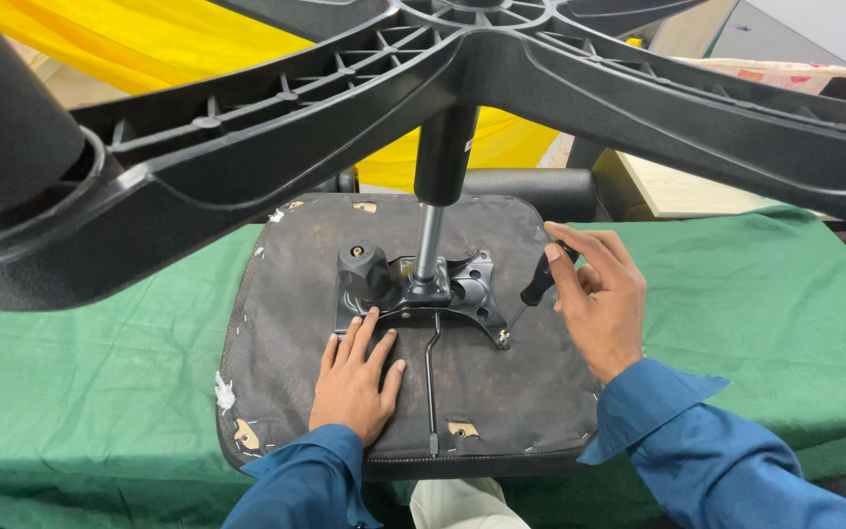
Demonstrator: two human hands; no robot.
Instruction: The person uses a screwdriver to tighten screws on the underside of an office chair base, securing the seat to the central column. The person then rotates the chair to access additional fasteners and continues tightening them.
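the left hand (352, 380) lies flat and open on the upturned chair seat (286, 294), fingertips touching the black metal mechanism plate (472, 289). the gas column (430, 240) rises from that plate to the star base (501, 78) overhead. the right hand (594, 299) has its grip closed on a screwdriver (539, 286), tip at the plate's right corner. the seat rests on the green-covered counter (785, 313).

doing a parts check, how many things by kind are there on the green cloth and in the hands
seat pan, upturned: 1
mechanism plate: 1
gas column: 1
star base: 1
screwdriver: 1, in right hand
left hand flat on seat
total: 5
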